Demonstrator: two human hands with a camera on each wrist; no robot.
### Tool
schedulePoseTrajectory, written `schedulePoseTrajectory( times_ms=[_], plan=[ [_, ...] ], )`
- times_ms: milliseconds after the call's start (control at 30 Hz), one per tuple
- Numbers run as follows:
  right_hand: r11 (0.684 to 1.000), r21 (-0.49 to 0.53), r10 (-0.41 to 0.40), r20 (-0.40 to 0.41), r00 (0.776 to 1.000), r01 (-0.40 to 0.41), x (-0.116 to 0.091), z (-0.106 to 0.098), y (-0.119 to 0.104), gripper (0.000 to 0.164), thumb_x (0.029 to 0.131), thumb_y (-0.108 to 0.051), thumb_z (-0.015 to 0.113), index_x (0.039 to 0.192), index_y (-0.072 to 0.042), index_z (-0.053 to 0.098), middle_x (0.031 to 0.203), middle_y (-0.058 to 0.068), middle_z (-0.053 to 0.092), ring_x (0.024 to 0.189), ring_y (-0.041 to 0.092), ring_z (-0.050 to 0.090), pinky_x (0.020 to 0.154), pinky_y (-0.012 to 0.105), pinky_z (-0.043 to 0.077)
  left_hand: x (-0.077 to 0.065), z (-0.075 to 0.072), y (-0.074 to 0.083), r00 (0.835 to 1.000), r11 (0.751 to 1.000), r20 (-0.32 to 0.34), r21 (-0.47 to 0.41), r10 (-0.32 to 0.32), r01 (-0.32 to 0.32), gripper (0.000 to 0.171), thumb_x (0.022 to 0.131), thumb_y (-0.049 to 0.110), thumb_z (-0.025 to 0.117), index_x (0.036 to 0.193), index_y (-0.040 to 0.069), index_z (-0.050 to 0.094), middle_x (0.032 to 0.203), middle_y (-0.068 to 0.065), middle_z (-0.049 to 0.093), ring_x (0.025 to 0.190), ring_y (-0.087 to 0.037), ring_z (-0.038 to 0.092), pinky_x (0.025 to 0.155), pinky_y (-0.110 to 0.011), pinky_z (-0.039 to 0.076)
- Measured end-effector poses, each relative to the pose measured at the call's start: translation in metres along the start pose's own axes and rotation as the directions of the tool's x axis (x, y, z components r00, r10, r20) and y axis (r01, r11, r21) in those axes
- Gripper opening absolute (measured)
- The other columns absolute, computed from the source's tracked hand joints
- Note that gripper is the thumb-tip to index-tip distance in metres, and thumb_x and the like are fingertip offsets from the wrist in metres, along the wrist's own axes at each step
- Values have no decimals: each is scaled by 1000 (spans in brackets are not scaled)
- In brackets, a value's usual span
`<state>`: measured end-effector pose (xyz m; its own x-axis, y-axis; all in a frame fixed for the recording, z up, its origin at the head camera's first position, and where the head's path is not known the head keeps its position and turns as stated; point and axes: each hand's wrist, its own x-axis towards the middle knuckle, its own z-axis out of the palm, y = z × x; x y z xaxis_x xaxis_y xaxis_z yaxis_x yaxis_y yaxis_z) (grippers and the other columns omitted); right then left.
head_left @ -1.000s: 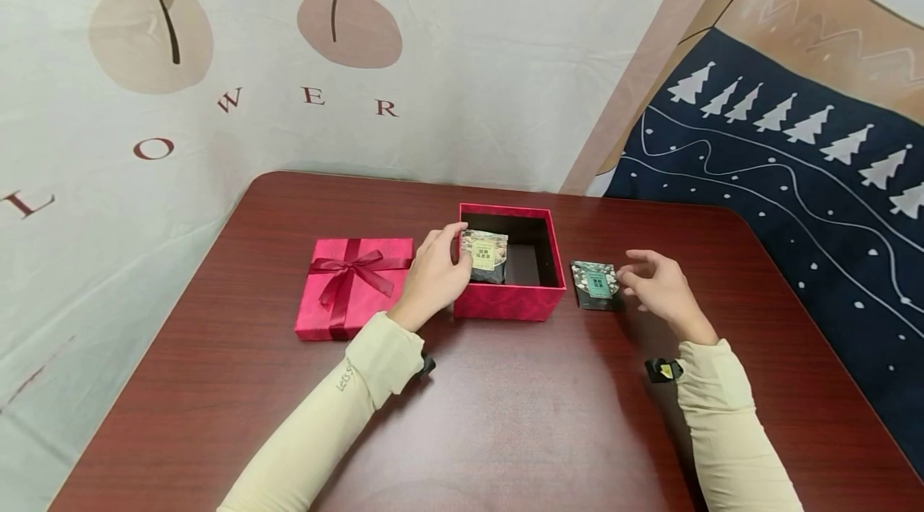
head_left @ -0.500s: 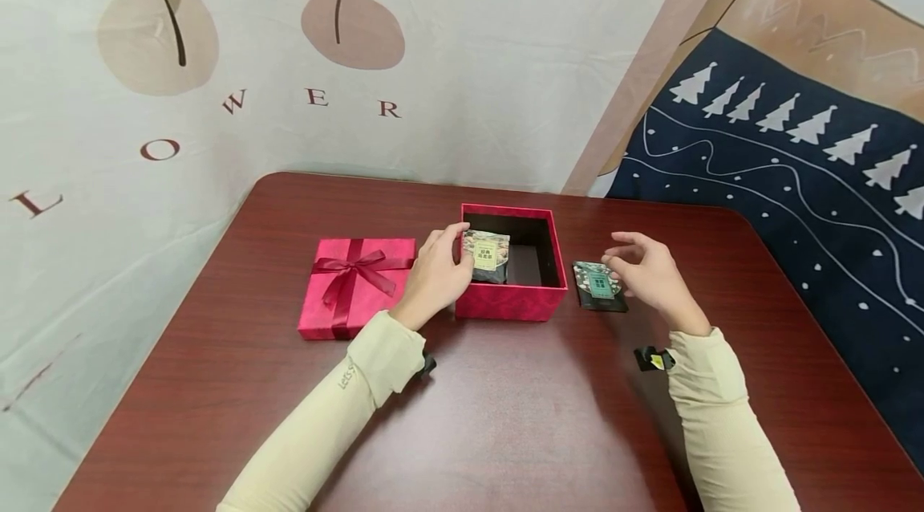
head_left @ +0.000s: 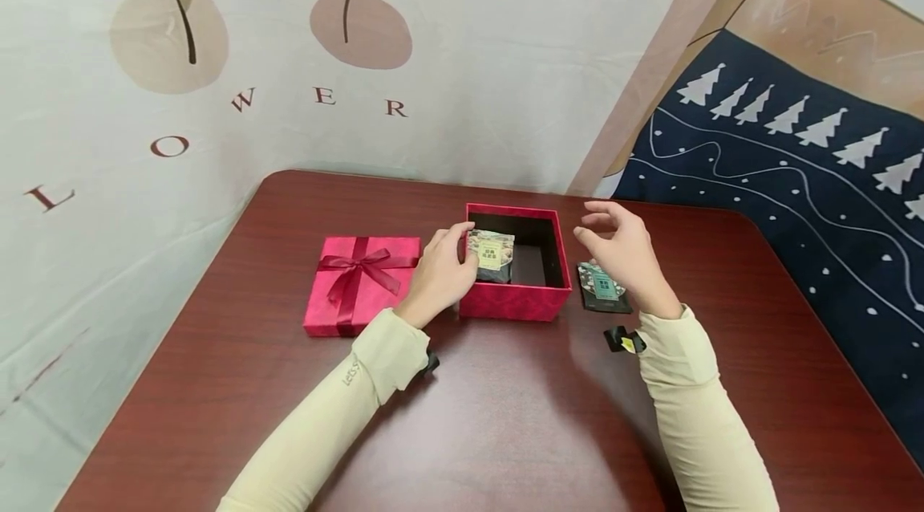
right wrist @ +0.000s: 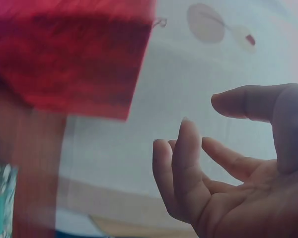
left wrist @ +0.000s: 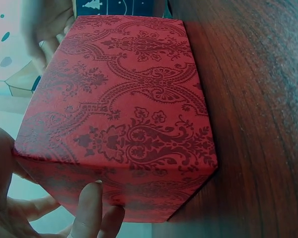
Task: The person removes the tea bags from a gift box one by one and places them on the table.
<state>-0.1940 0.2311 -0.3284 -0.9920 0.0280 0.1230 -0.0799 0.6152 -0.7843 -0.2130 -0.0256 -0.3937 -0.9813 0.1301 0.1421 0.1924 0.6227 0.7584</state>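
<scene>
An uncovered red gift box (head_left: 516, 303) with a dark inside stands in the middle of the table. In the head view, my left hand (head_left: 442, 270) holds its left wall, thumb near the front corner by the rim; the left wrist view shows fingers against the patterned outer side. Inside the box, at its left, a sachet (head_left: 492, 255) with a yellow label leans up. My right hand (head_left: 624, 251) is raised right of the box, thumb and fingers apart and nothing between them. Below it a dark sachet (head_left: 605, 291) with a green label lies on the table, partly covered by the hand.
A red lid (head_left: 328, 311) with a ribbon bow lies left of the box, close to my left hand. Behind the table (head_left: 498, 408) hang a pale printed cloth (head_left: 498, 79) and a dark blue one with white trees.
My right hand has moved left and up, from beside the green-labelled sachet to above it, near the box. My left hand keeps its place on the box; the view has shifted slightly.
</scene>
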Motion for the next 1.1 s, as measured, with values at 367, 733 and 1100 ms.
schedulePoseTrajectory(
  times_ms=[367, 733, 1100],
  plan=[
    [1000, 0, -10, 43, 999, 10, 11, 30, -19, 46, 95, -15, 64, 138, -6, 53, 123, 17, 63, 99, 33, 68, 65, 36, 58, -3, -1, 3, 999, 1000, 23, 2, -22, 22, 50, 94, 19, 57, 144, 19, 51, 136, -8, 54, 109, -28, 59, 84, -46, 50],
    [1000, 31, -4, 112, 994, 0, 20, 47, -24, 47, 95, -14, 63, 139, -6, 52, 126, 20, 60, 76, 42, 66, 66, 42, 58, -1, -2, 3, 1000, 1000, 5, 7, 5, -5, 48, 94, 17, 56, 142, 18, 53, 133, -9, 55, 107, -27, 58, 82, -45, 50],
    [996, 48, 64, 167, 984, -72, 27, 66, -22, 47, 93, -15, 65, 138, -6, 53, 127, 22, 59, 83, 44, 67, 73, 50, 57, -2, -4, 4, 1000, 1000, 10, 1, 14, -14, 47, 95, 18, 56, 142, 17, 53, 133, -10, 55, 110, -28, 58, 87, -46, 49]
  ],
)
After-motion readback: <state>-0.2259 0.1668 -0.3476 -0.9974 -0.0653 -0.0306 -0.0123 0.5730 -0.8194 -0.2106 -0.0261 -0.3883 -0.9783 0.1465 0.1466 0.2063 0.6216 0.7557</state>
